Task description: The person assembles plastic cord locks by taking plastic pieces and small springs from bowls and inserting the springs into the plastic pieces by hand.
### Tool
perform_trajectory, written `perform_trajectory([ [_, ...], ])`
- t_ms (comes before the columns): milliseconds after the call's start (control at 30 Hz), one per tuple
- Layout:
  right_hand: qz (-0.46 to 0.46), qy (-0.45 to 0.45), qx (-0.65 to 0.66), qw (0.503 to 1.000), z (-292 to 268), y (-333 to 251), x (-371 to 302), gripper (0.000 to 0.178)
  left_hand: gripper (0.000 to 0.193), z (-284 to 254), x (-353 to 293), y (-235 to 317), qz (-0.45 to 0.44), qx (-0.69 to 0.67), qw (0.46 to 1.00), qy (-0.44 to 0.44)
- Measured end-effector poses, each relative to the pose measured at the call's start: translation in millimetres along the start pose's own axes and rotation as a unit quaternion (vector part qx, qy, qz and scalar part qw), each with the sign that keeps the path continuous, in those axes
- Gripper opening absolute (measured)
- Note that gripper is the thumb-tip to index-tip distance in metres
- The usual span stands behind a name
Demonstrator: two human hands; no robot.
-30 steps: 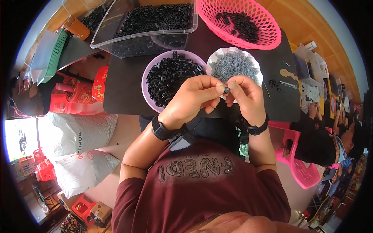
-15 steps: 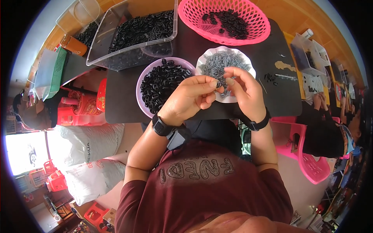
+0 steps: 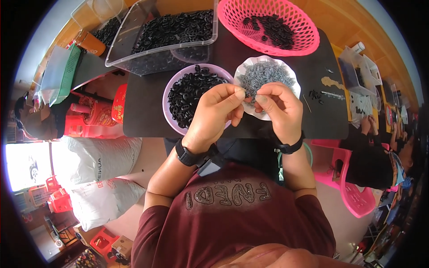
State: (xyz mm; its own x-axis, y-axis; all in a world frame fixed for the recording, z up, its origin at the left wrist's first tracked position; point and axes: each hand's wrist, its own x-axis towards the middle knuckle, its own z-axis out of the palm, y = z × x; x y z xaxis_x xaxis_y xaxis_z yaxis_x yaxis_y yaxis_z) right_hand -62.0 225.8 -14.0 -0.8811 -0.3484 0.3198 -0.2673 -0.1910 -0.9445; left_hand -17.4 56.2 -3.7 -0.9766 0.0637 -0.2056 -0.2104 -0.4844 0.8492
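Observation:
My left hand [image 3: 217,111] and my right hand [image 3: 280,109] are held close together over the near side of a white scalloped bowl [image 3: 292,79]. Each pinches with thumb and forefinger, and a narrow gap separates the fingertips. What sits in either pinch is too small to make out. Small grey translucent pieces [image 3: 263,73] fill the white bowl. To its left, partly behind my left hand, a purple bowl [image 3: 166,105] holds a heap of shiny black oval pieces [image 3: 182,96] with holes in them.
Behind the bowls stand a clear plastic bin [image 3: 165,62] of black pieces and a pink openwork basket [image 3: 313,42] with more. Loose black bits [image 3: 316,95] lie on the dark table [image 3: 330,125] at right. White sacks [image 3: 100,161] stand at left; another person's hands [image 3: 367,125] show at right.
My fingertips have drawn slightly apart, and the small dark piece seen at my left fingertips is no longer distinct. The whole view has shifted a little, with the table things appearing further right.

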Motion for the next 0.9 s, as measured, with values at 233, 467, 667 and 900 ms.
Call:
perform_trajectory([
  [233, -0.054, 0.044, 0.019, 0.997, 41.8, 6.7, 3.5, 0.010, 0.013, -7.1, -14.5, 7.8, 0.080, -0.069, 0.994, 0.022],
  [467, -0.008, 0.036, 0.101, 0.994, 56.4, 12.6, 2.0, 0.013, 0.018, -20.3, -25.9, 10.5, 0.108, -0.015, 0.993, 0.048],
  [667, -0.095, 0.063, 0.121, 0.986, 68.4, 25.7, 1.7, 0.013, 0.019, -20.8, -27.8, 10.3, 0.139, -0.077, 0.986, 0.056],
  [900, -0.128, 0.057, 0.120, 0.983, 74.2, 27.2, 1.8, 0.013, 0.019, -20.0, -29.9, 9.6, 0.170, -0.039, 0.982, 0.073],
])
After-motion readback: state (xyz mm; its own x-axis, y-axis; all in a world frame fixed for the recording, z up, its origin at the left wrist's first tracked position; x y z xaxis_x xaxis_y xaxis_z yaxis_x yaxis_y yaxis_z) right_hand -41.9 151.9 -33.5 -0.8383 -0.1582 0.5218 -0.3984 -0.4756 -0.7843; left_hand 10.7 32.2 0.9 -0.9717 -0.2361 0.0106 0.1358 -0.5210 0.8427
